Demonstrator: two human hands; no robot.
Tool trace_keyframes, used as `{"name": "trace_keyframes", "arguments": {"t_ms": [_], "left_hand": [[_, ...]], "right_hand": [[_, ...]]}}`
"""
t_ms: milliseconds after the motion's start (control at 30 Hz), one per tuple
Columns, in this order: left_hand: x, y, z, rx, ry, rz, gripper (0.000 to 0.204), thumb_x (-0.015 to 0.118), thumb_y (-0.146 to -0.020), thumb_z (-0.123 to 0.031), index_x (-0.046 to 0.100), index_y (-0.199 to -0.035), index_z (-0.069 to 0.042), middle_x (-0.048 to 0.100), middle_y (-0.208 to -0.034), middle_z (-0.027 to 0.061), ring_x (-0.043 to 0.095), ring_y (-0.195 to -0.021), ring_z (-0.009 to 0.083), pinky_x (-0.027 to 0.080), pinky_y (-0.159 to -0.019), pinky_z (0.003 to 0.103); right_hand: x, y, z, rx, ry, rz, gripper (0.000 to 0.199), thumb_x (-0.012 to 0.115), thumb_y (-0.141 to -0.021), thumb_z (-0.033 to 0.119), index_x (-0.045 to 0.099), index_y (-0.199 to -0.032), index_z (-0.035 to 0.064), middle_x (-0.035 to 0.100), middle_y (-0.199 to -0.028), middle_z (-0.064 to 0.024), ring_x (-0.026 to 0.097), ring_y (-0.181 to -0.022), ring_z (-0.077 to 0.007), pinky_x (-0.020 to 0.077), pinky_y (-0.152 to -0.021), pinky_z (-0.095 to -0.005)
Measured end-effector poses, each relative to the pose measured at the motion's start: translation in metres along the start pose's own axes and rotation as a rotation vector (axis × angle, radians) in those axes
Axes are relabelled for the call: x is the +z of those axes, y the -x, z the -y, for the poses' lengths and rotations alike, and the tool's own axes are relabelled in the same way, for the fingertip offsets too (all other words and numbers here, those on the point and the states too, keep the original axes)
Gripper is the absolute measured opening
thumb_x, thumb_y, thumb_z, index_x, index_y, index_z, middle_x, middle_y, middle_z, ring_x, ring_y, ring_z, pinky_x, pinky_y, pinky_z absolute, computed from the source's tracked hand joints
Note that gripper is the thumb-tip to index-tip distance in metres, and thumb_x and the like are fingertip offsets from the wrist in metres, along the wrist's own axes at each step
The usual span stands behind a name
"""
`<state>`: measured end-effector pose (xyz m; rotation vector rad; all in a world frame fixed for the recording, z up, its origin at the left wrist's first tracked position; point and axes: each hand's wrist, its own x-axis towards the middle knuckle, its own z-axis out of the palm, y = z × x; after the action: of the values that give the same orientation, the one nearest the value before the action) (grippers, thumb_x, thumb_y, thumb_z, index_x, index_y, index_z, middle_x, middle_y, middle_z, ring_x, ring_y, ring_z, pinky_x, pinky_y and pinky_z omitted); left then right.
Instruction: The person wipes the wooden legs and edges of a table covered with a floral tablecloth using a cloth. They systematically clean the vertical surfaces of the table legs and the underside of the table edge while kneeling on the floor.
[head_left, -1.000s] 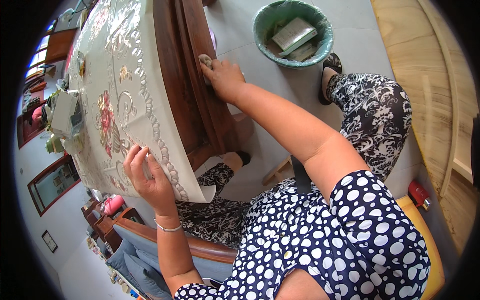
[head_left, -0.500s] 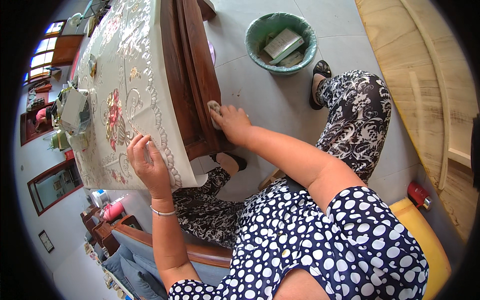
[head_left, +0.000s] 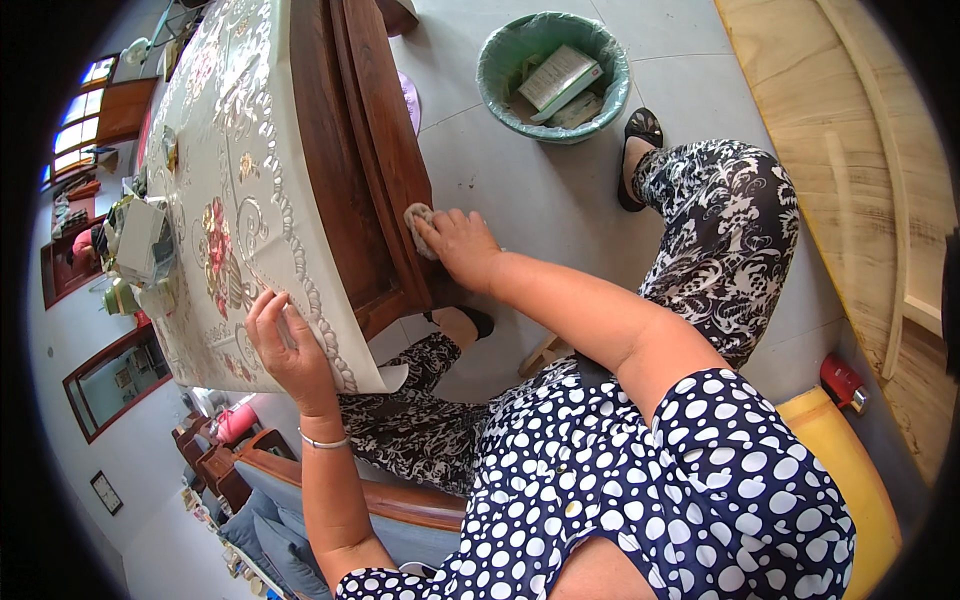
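My right hand [head_left: 462,247] is closed around a crumpled grey-beige rag [head_left: 421,231], which presses against the dark wooden side of the table [head_left: 385,190]. On the left, my left hand [head_left: 285,345] rests at the near end of the cream tablecloth [head_left: 270,190], its fingers bent over and pinching a fold of it. Flowers and a raised silvery border decorate this tablecloth. Its edge lies back from the wooden side, so the wood shows. A silver bangle circles my left wrist.
A green bin [head_left: 556,78] with a liner and a box inside stands on the tiled floor beyond my right hand. Boxes [head_left: 145,240] sit on the table's left. My legs straddle the table corner. A wooden panel [head_left: 850,150] stands at right, a cushioned sofa [head_left: 270,515] at lower left.
The view has shifted slightly. My right hand still presses the rag on nearly the same part of the wooden side, and my left hand stays on the tablecloth.
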<state>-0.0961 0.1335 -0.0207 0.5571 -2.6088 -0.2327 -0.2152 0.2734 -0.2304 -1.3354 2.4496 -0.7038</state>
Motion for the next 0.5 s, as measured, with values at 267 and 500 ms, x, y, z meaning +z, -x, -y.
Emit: {"name": "trace_keyframes", "arguments": {"t_ms": [267, 500], "left_hand": [[-0.008, -0.003, -0.013, -0.022, -0.032, 0.049, 0.014, 0.053, -0.096, -0.002, 0.06, -0.108, 0.001, 0.059, -0.118, 0.0131, 0.055, -0.114, 0.0262, 0.041, -0.102, 0.037], [-0.008, -0.003, -0.016, -0.044, -0.019, 0.071, 0.015, 0.054, -0.094, 0.001, 0.06, -0.109, 0.001, 0.057, -0.12, 0.0152, 0.054, -0.114, 0.0284, 0.041, -0.102, 0.039]], "right_hand": [[-0.016, -0.064, -0.032, 0.028, 0.014, -0.068, 0.057, 0.051, -0.089, 0.015, 0.043, -0.146, 0.0171, 0.054, -0.125, -0.0057, 0.05, -0.112, -0.025, 0.0398, -0.085, -0.0407], [-0.034, -0.132, -0.054, 0.059, 0.09, -0.185, 0.055, 0.053, -0.088, 0.015, 0.046, -0.143, 0.0169, 0.056, -0.12, -0.005, 0.054, -0.106, -0.0259, 0.0439, -0.081, -0.0419]]}}
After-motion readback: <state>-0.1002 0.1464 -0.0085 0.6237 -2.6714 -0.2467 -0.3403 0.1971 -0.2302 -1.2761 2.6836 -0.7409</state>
